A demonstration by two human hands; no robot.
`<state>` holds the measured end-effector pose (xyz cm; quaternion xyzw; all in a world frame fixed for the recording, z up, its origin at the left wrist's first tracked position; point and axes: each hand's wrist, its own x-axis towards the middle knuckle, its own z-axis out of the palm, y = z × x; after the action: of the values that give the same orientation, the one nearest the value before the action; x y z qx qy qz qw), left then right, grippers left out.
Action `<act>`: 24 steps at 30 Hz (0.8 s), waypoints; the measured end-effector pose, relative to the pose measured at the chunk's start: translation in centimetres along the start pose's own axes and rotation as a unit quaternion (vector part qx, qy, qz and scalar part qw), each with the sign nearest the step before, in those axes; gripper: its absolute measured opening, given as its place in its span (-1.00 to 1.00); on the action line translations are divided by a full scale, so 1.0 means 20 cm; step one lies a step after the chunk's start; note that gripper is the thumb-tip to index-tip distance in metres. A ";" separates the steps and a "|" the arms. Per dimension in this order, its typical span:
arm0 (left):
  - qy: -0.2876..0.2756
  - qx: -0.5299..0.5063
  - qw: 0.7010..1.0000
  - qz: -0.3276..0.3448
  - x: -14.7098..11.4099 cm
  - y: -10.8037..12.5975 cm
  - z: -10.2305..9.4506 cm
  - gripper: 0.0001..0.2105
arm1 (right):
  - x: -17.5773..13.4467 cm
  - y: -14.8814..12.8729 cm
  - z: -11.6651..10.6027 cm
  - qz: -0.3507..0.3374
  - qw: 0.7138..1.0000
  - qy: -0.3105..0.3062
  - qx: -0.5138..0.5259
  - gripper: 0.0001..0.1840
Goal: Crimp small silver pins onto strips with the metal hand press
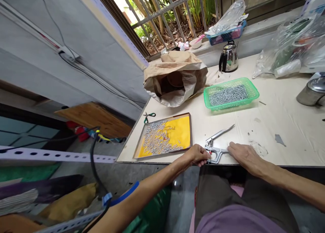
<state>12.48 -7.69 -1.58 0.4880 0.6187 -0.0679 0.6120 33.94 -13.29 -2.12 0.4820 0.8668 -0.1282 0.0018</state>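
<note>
A pair of silver hand-press pliers (215, 156) lies at the table's front edge, its long upper handle (220, 133) raised and a spring showing between the handles. My right hand (245, 155) is closed around the end of the lower handle. At the plier head, my left hand (197, 155) is pinched by the jaw, near a small red part; whatever is between the fingertips is too small to make out. Left of the pliers, a shallow tray (191, 129) with a yellow lining holds many small metal pins (158, 138), heaped mostly on its left side.
A green plastic basket (232, 105) of similar metal pieces stands farther back. Behind the tray is an open brown paper bag (175, 70). Green-handled scissors (149, 116) lie at the left edge. A steel kettle (229, 58), a metal pot (312, 92) and plastic bags (286, 50) stand toward the back right.
</note>
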 end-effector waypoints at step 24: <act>0.011 -0.039 0.999 -0.019 0.02 -0.03 0.01 -0.60 | 0.14 0.22 -0.08 -0.017 1.000 0.008 -0.004 -0.23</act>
<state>12.32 -8.01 -2.23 0.4525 0.6370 -0.0501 0.6220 36.31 -8.28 -1.89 0.4681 0.8753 -0.1209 -0.0057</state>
